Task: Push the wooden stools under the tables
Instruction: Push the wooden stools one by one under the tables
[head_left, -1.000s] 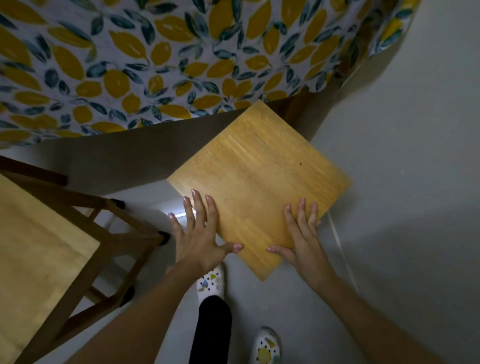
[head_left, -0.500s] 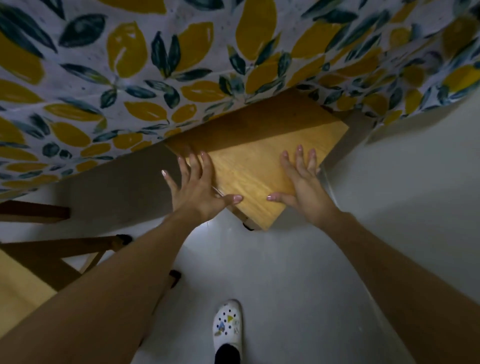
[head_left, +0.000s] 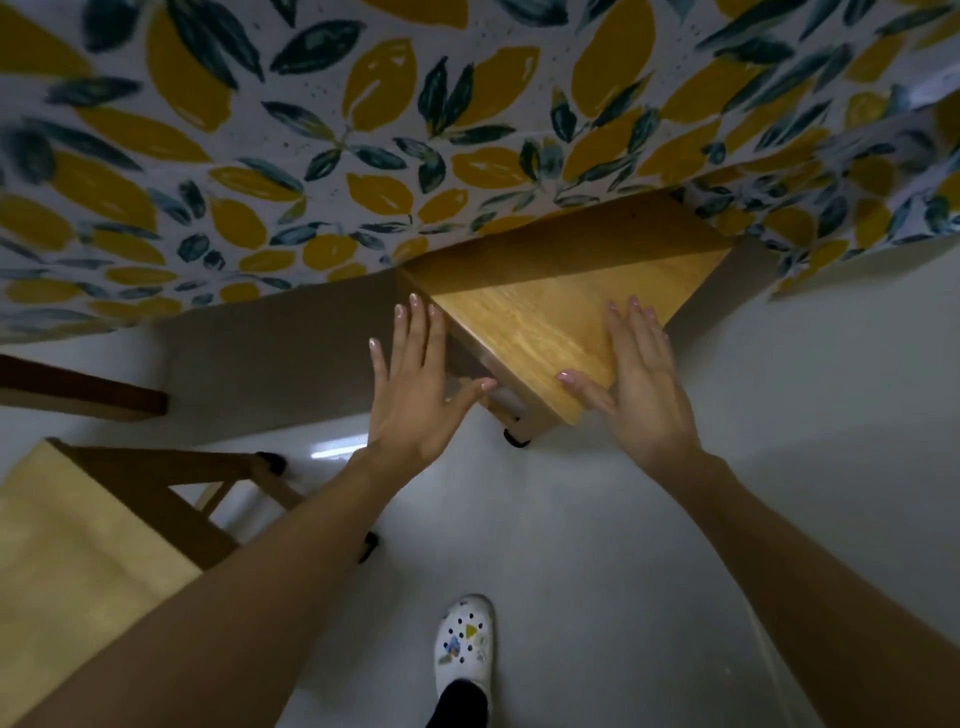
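— Stool sits half under the table, one corner poking out. Right hand lies flat and open on the seat near that corner; left hand is spread open beside the left edge, gripping nothing.

— Best play?

— Even palm pressure, I'd say, straight in, feet sliding on the floor, cloth unsnagged. A second stool waits left.

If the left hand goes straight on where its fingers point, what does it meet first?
Probably the hanging edge of the lemon-print tablecloth, past the stool seat's left corner; the left hand looks beside the seat, though depth is unclear.
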